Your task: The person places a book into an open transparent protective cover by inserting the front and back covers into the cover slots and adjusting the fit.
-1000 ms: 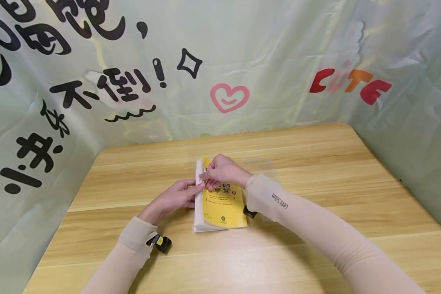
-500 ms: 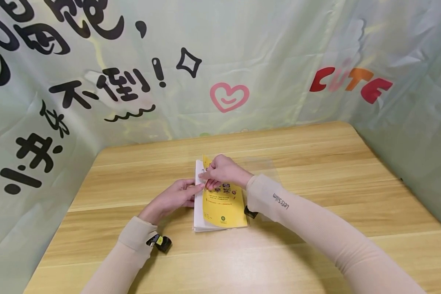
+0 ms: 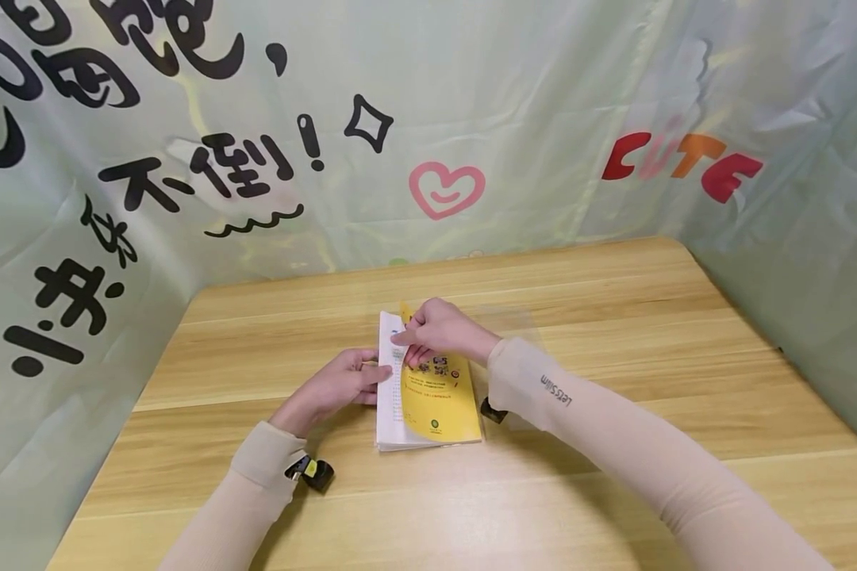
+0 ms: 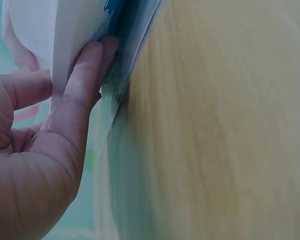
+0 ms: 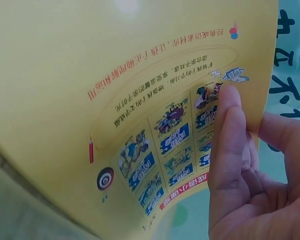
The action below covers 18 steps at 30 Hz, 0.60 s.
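Note:
A book with white pages and a yellow back cover lies mid-table in the head view. My left hand grips the left edge of its page block, thumb on one side and fingers underneath in the left wrist view. There, a blue surface and a clear plastic edge show beside the fingers. My right hand pinches the free edge of the yellow cover between thumb and fingers. The cover curls up, and a printed page shows under it. Small pictures and text cover it in the right wrist view.
A clear plastic sheet lies flat to the book's right, partly under the right forearm. Each wrist carries a small black camera. Behind the wooden table hangs a pale printed curtain.
My right hand has shifted slightly right with the yellow cover's edge, baring more of the printed page. The left thumb has slid slightly back toward the page edge.

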Tool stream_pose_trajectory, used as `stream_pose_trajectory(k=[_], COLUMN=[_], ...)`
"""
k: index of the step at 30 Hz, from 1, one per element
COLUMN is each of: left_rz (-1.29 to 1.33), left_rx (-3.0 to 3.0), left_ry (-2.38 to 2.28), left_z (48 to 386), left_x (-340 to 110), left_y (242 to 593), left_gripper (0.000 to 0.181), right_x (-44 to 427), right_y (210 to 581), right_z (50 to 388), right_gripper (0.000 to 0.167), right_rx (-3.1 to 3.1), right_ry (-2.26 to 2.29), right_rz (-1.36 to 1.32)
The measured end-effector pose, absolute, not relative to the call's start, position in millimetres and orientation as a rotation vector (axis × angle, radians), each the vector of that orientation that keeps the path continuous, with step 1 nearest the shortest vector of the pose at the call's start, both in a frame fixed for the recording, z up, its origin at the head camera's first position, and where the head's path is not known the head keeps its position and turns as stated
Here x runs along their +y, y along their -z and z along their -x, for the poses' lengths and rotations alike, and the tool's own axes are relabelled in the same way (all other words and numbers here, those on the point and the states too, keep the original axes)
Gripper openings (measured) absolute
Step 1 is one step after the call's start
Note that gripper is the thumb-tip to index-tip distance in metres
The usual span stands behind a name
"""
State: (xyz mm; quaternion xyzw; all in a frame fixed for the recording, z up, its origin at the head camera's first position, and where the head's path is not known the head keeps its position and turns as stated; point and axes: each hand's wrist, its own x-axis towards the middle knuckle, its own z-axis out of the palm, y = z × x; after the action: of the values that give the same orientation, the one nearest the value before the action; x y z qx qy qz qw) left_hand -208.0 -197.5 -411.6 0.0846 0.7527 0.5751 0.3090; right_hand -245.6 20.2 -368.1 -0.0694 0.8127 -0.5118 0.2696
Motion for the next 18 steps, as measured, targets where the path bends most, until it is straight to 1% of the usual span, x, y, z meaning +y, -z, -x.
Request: stream_pose_trajectory(k=[15,18], left_rz=[-0.114,-0.084], left_rx=[2.072,2.099], left_ry=[-1.497,-1.49], left_z=[204.2,202.6], left_x=[-199.7,-200.5], left_y=[410.9,409.8], left_gripper=[0.043,0.041], right_x=[42.5,48.8], right_y=[353.9,352.5], right_z=[246.3,247.2], right_gripper=[0.028,0.027], right_rx=[2.219,2.217], right_ry=[1.37,1.39], right_rz=[0.24,0.239])
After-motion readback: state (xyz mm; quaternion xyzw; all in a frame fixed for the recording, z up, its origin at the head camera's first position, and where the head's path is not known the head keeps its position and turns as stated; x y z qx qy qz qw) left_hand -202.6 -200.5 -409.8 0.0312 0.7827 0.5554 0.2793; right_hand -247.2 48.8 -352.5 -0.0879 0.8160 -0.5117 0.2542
